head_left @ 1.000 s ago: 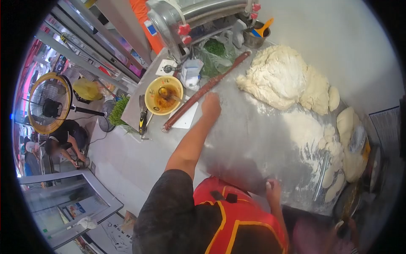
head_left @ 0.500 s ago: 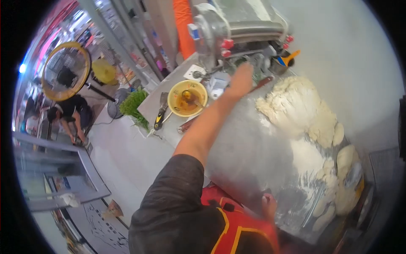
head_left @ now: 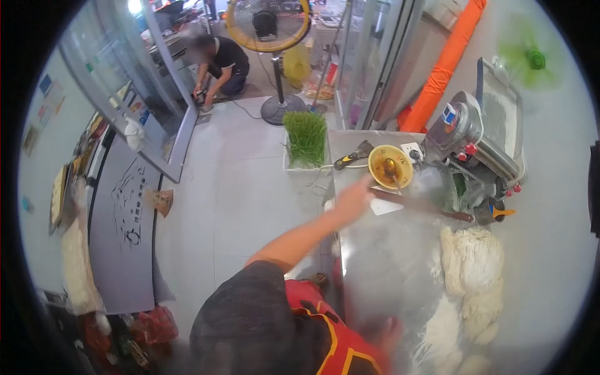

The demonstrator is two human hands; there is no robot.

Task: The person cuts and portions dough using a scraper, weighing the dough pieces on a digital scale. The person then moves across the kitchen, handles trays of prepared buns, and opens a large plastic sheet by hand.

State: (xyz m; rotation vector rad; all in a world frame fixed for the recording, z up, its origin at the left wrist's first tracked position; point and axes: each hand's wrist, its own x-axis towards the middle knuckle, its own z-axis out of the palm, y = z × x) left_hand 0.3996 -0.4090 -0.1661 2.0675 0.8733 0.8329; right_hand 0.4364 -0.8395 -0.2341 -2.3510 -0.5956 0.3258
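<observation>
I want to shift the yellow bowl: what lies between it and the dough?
In the head view, the brown rod crosses that stretch; grey countertop shows between rod and dough.

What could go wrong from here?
The left hand is at the near end of the rolling pin, close to the yellow bowl. Swinging the pin might tip the bowl and spill its brown liquid. The spoon has its handle leaning out toward the pin, so it could get snagged. A spill might also reach what looks like a white power socket beside the bowl.
</observation>
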